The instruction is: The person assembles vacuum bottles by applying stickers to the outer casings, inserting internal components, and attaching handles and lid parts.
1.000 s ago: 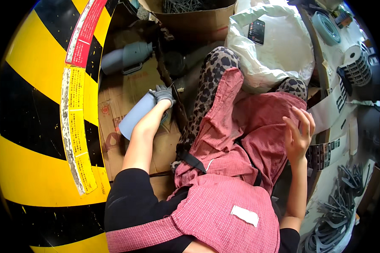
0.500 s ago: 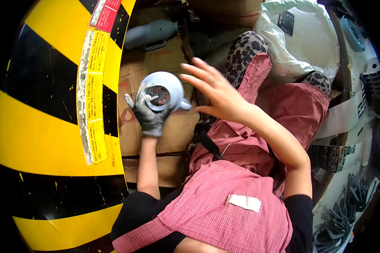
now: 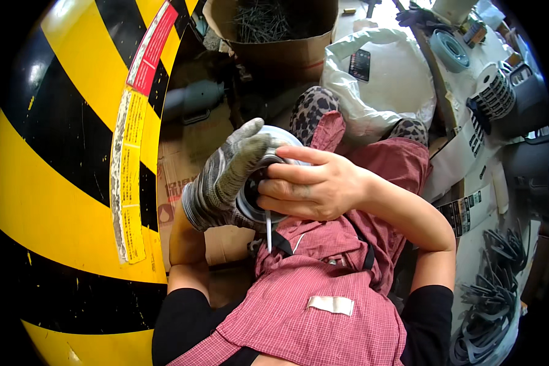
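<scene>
Evidently for steadiness, the gloved left hand point(image 3: 226, 180) clasps the bottle point(image 3: 279, 133) in front of the apron point(image 3: 323, 268), mouth toward the wearer; the bare right hand point(image 3: 320, 186) bunches its fingers at the opening, any grip hidden.

left hand point(image 3: 222, 180), gloved: around pale flask point(image 3: 279, 134) | right hand point(image 3: 323, 186), bare: fingers point(image 3: 296, 174) at flask's mouth | farther ahead of fingers: white bag point(image 3: 372, 119), brown carton point(image 3: 287, 56)
</scene>
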The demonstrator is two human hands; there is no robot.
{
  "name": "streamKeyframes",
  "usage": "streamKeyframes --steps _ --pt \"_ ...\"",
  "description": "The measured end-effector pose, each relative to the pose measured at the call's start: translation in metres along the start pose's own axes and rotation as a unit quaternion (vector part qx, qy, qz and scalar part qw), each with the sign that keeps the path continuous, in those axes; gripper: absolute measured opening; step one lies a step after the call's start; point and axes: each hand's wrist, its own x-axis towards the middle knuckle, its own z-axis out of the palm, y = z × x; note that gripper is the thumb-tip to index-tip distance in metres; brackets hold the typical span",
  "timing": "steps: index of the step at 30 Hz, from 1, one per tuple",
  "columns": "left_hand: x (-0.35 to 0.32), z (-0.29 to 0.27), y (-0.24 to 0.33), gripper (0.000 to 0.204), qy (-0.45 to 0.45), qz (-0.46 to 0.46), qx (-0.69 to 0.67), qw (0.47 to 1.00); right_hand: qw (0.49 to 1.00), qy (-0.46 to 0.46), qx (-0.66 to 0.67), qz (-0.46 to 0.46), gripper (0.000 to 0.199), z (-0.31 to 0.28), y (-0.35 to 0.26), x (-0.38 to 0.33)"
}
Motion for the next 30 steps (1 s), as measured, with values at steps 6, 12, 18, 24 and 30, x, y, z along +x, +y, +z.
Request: streamKeyframes --steps 6,12,18,24,30 --pt "0.055 -0.001 0.001 0.041 -0.109 0.140 0.102 0.979 0.987 0.048 -0.108 -0.107 0.027 -0.019 0.021 -0.003" --pt "0.100 -0.025 0.012 0.048 -0.127 0.212 0.257 0.934 0.986 0.060 -0.085 -0.128 0.026 -0.028 0.058 -0.013" --pt "0.207 -0.088 -0.064 0.046 0.195 0.154 0.244 0.937 0.901 0.216 -0.296 0.231 0.051 -0.082 0.115 -0.019" --pt "0.253 -0.091 -0.145 0.055 0.225 0.181 0.030 0.957 0.887 0.055 -0.324 0.325 0.025 -0.109 0.088 -0.100" --pt "0.166 -0.066 -0.116 0.068 0.451 0.116 -0.030 0.884 0.826 0.006 -0.224 0.517 0.011 -0.134 0.100 -0.190"
